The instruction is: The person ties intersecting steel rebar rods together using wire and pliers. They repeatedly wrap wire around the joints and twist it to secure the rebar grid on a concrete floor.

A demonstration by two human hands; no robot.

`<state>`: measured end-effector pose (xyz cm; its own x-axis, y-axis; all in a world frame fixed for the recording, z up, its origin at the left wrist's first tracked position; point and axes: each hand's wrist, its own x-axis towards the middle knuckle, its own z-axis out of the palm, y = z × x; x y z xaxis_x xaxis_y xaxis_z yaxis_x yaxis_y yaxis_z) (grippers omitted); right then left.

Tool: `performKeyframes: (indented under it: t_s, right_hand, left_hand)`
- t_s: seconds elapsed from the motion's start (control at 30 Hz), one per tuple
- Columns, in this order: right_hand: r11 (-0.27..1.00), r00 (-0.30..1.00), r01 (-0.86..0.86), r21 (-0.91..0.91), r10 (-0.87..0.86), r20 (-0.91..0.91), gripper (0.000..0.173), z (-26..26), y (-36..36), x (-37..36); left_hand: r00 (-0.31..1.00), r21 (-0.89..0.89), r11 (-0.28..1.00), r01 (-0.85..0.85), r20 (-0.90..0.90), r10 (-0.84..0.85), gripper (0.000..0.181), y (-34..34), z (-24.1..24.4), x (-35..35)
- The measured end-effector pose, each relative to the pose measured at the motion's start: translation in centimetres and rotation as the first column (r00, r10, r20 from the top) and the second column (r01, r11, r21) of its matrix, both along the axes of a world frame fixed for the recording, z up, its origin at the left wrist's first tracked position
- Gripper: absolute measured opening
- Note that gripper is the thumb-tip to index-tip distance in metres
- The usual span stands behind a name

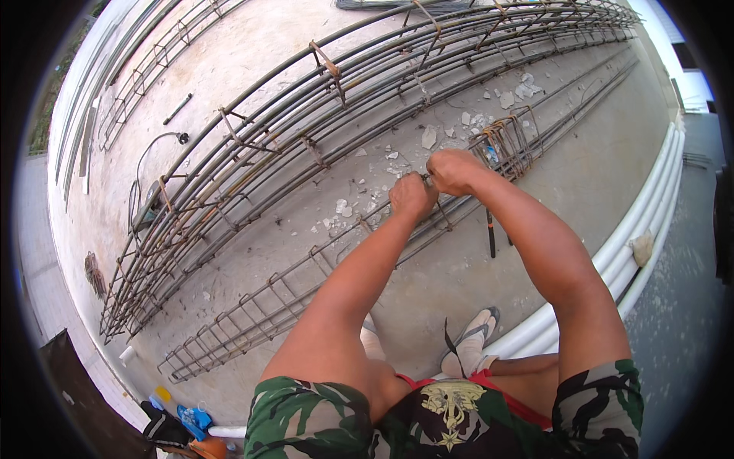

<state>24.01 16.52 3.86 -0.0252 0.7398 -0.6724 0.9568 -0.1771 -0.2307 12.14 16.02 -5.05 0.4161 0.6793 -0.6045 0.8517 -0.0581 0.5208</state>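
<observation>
A slim rebar cage [275,286] of long bars and square stirrups lies slantwise on the concrete before me. My left hand [410,196] is curled closed at its upper bar, around the middle of the cage. Right beside it, my right hand [453,171] is also closed, its fingers meeting the left at a small dark spot on the bar. My fingers hide whether wire is between them. Just past my right hand, several loose stirrups [510,143] are bunched together on the bars. Below them, a black-handled hand tool [491,232] with an orange band hangs against the cage.
Larger stacked rebar cages [321,103] curve across the far side. Broken concrete chips [429,137] litter the floor between. A corded power tool [150,203] sits at left. White pipes [636,229] run behind my right side. Bags and an orange item [209,447] lie lower left.
</observation>
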Motion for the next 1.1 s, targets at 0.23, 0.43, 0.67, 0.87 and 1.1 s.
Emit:
performKeyframes:
  t_s: [0.23,0.43,0.67,0.87,1.1]
  right_hand:
    - [0.998,0.994,0.059,0.012,-0.058,-0.091,0.022,0.4,1.0,0.3]
    - [0.926,0.998,-0.062,0.372,0.070,-0.008,0.019,-0.5,0.9,0.0]
    - [0.959,0.956,0.281,0.040,-0.276,-0.104,0.038,5.1,-7.9,-1.4]
    - [0.793,0.724,0.605,0.074,-0.586,0.364,0.084,-3.3,-21.9,3.9]
    - [0.708,0.696,0.657,0.259,-0.702,0.154,0.048,-10.8,-26.3,5.4]
  left_hand:
    - [0.998,0.008,0.999,-0.036,0.050,0.036,0.038,-0.2,-0.1,-0.6]
    - [0.999,-0.061,0.998,0.008,0.045,-0.005,0.043,0.6,0.4,-0.2]
    - [0.996,-0.047,0.995,0.084,0.003,-0.084,0.059,1.0,-0.1,-1.9]
    - [0.939,-0.245,0.957,0.155,0.336,-0.066,0.060,3.5,-1.4,-3.2]
    - [0.946,-0.231,0.969,-0.092,0.284,0.157,0.056,8.4,0.6,-9.0]
